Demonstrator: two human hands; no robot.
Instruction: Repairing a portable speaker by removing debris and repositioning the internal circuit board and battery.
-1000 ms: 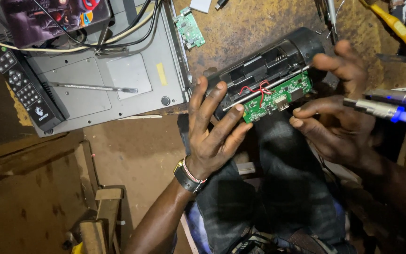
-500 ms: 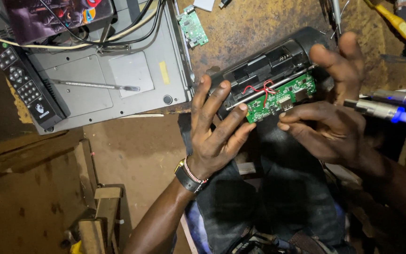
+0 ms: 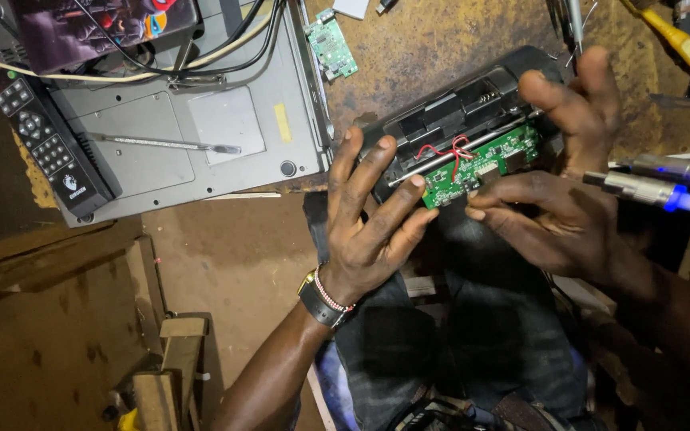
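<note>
A black opened device casing [image 3: 465, 108] lies at the bench edge over my lap, with a green circuit board [image 3: 481, 164] and red wires [image 3: 450, 149] exposed along its near side. My left hand [image 3: 369, 219] grips the casing's left end, fingers spread up over it and fingertips by the board's left corner. My right hand [image 3: 557, 187] wraps the right end, thumb and fingers above the casing and other fingers pressed along the board's lower edge. A watch and bead bracelet sit on my left wrist.
A grey flat device [image 3: 193, 136] lies to the left with a thin screwdriver [image 3: 161, 144], cables and a black remote control [image 3: 45, 148] on it. A small green board [image 3: 331, 44] sits above. Blue-handled tools [image 3: 664, 187] and a yellow tool [image 3: 684, 48] lie at right.
My right hand has shifted over the casing's right end, its fingers sliding along the board's lower edge. The left hand keeps its hold; the casing has barely moved.
</note>
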